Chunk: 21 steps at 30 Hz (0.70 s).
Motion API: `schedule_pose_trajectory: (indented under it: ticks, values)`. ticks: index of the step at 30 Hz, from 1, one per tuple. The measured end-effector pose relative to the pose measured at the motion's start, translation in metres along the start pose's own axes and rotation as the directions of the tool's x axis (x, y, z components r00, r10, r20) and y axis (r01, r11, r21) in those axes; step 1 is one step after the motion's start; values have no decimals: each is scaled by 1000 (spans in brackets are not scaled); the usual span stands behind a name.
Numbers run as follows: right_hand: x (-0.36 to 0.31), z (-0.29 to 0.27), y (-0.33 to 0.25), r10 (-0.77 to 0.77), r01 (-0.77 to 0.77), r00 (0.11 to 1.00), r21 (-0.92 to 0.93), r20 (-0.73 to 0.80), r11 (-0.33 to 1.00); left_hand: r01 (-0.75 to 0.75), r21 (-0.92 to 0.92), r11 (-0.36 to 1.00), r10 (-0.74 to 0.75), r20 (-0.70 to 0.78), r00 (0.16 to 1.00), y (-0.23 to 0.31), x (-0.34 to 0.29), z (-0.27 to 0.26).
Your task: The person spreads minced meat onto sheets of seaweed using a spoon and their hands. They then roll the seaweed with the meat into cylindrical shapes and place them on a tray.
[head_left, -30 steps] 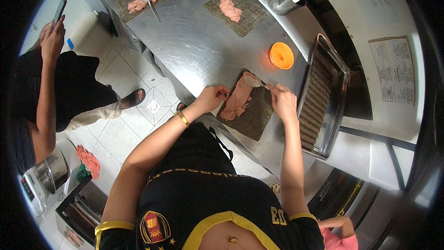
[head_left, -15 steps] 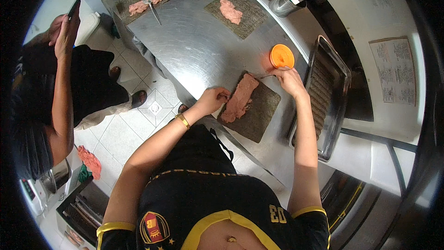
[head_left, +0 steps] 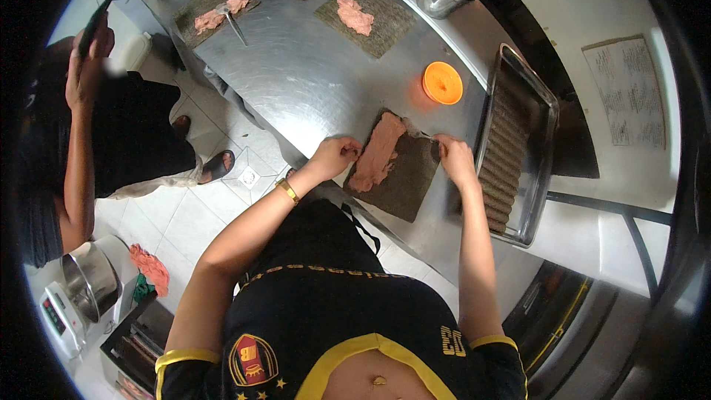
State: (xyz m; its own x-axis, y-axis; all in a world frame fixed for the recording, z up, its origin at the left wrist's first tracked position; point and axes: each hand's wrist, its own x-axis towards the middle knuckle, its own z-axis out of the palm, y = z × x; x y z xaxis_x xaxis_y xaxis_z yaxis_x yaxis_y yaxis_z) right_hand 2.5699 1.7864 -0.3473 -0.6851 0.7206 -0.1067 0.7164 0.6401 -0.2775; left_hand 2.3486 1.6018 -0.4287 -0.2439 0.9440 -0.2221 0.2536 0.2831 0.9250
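Note:
A dark green seaweed sheet lies on the metal table near its front edge. A long strip of pink meat paste is spread along its left side. My right hand is closed on the handle of a small metal spoon, whose head is over the sheet, close to the strip's upper right end. My left hand rests at the sheet's left edge with its fingers curled together; what they pinch, if anything, is hidden. An orange bowl stands just beyond my right hand.
Right of the table, a metal tray holds rows of dark rolls. Farther along the metal table lie several seaweed sheets topped with paste, one bearing a spoon. A person holds a phone at left.
My right hand and the spoon have come down from beside the orange bowl, nearer the sheet's right side. My left hand stays at the left edge. The view has shifted slightly.

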Motion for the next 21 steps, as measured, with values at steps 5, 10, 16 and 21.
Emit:
schedule_pose_trajectory:
  ticks: [5, 10, 16, 21]
  values:
    - [-47, 32, -29, 208, -195, 975, 139, -80, 971, -21, 52, 998, 21, 0, 1000, -2, 4, 2]
    - [-87, 56, -52, 177, -139, 973, 237, -149, 962, 77, -42, 996, -74, 68, 995, 1, 8, 0]
    - [-133, 66, -77, 193, -182, 981, 194, -37, 964, 131, -114, 985, -118, 116, 986, 5, 9, -1]
    - [-156, 59, -96, 153, -148, 988, 146, -23, 978, 182, -167, 969, -159, 140, 977, 8, 7, -2]
